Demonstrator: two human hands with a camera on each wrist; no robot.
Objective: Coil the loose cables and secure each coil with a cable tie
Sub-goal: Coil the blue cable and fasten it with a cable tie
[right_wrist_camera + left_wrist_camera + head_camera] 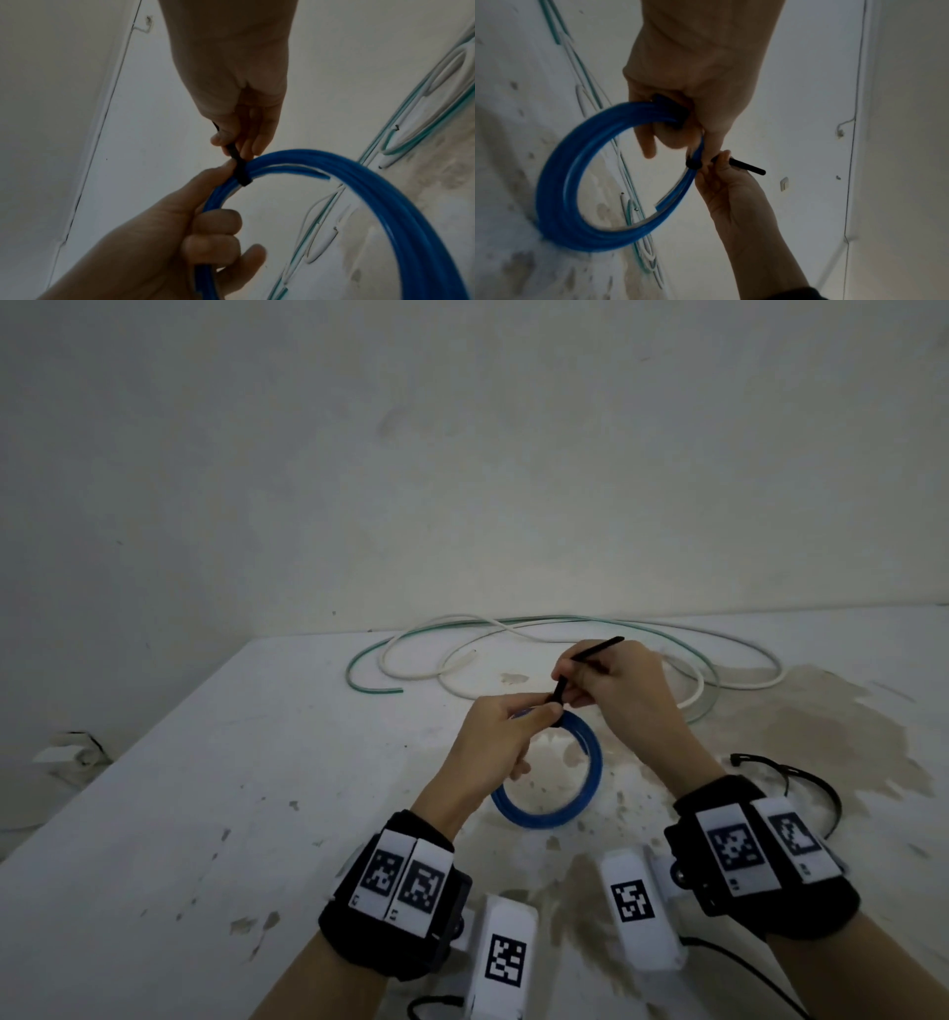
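A blue cable coil [575, 793] hangs above the table's middle, several turns thick. My left hand [506, 729] grips the coil [559, 182] at its top, fingers curled round the strands [218, 233]. A black cable tie [590, 657] is looped round the coil [385, 203] beside that grip. My right hand [611, 675] pinches the tie's [236, 160] free tail just above the loop, and the tail [749, 167] sticks out past the fingers. A loose white cable [462, 654] and a loose green cable [369, 654] lie sprawled at the table's far side.
Spare black cable ties [801, 778] lie on the table to the right of my right wrist. The white tabletop [205, 788] is stained brown on its right half. A pale wall [462, 454] rises right behind the table's far edge.
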